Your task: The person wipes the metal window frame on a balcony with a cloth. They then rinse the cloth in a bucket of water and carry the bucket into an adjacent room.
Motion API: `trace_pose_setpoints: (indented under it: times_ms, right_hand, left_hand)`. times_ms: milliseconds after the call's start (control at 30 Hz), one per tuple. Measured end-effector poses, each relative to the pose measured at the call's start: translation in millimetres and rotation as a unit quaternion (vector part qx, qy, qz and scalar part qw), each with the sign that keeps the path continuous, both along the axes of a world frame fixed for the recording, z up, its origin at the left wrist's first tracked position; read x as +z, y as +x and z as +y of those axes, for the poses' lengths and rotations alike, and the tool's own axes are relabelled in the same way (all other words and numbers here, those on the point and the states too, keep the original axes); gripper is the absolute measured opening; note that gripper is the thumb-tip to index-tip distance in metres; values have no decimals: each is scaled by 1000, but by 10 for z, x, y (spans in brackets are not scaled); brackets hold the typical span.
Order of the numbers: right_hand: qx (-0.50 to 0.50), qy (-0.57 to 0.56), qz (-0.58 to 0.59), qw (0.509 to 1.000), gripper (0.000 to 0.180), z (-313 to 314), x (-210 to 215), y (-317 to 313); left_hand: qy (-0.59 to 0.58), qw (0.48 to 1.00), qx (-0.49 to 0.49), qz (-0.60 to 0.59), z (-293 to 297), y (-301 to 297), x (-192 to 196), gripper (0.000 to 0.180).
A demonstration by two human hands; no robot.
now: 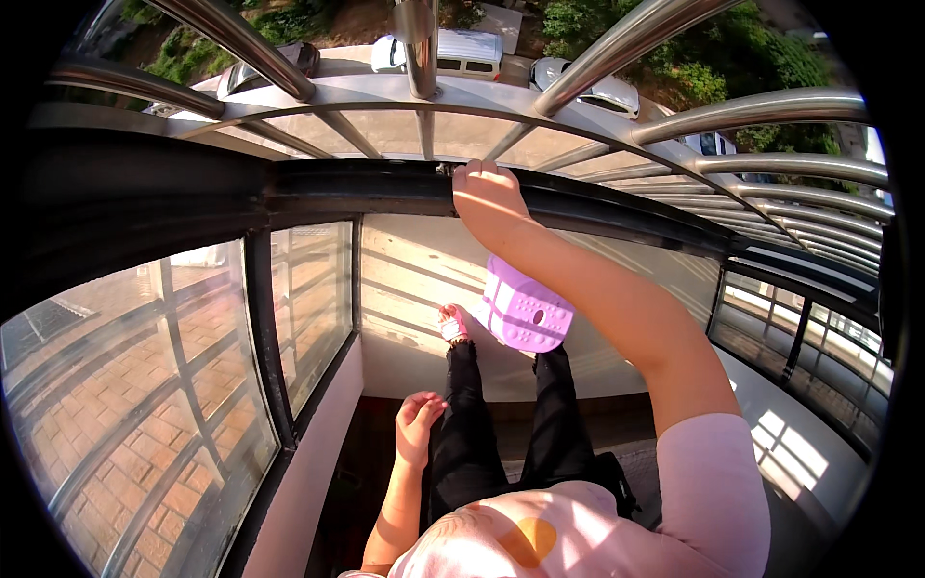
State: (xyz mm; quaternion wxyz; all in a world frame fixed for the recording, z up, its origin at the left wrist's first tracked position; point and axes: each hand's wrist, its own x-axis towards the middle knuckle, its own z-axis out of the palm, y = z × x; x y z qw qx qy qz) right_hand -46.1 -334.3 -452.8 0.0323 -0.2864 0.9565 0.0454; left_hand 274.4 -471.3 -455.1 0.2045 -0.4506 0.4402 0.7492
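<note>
Glass panels [145, 405]: left side, set in a dark frame, curved by the lens; brick paving shows through them.

Low white wall [308, 462]: runs below the glass along the left edge of the dark floor [371, 453].

Left hand [419, 424]: hangs by the left thigh over the floor, fingers loosely curled inward, holding nothing, just beside the black trouser leg [467, 424].

Left foot [453, 325]: raised against the pale sunlit wall [414, 279] below the sill, in a sandal with pink straps; toes point up.

Metal bars [424, 58]: polished steel tubes fanning outward above the sill, one upright at centre, others slanting left and right, joined by a cross rail.

Dark window sill [366, 188]: black ledge running the full width under the bars.

Right hand [487, 183]: at the centre of the sill's upper edge, arm stretched forward from the lower right; fingers bent over the far side of the ledge and pressed onto it; the fingertips are hidden behind the edge, so how tightly they close cannot be told.

Purple sandal [525, 310]: on the right foot, sole facing the camera, planted on the pale wall just under the right forearm, right of the left foot.

Pink shirt [713, 482]: lower right, sleeve and front, with an orange shape on the chest.

Parked vehicles [462, 48]: beyond the bars, seen from above, beside green shrubs [761, 58] at the upper right
</note>
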Motion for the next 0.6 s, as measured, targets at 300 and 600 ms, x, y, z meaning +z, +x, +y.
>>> trace_pose_setpoints:
  times_ms: [300,600]
  right_hand:
    - [-105,-97,95,985,28,-213,-52,190]
    - [-114,-217,132,960,26,110,-36,255]
  left_hand:
    - [-225,929,-154,250,60,-1148,300,13]
    - [-439,796,-237,341,287,-2504,370,22]
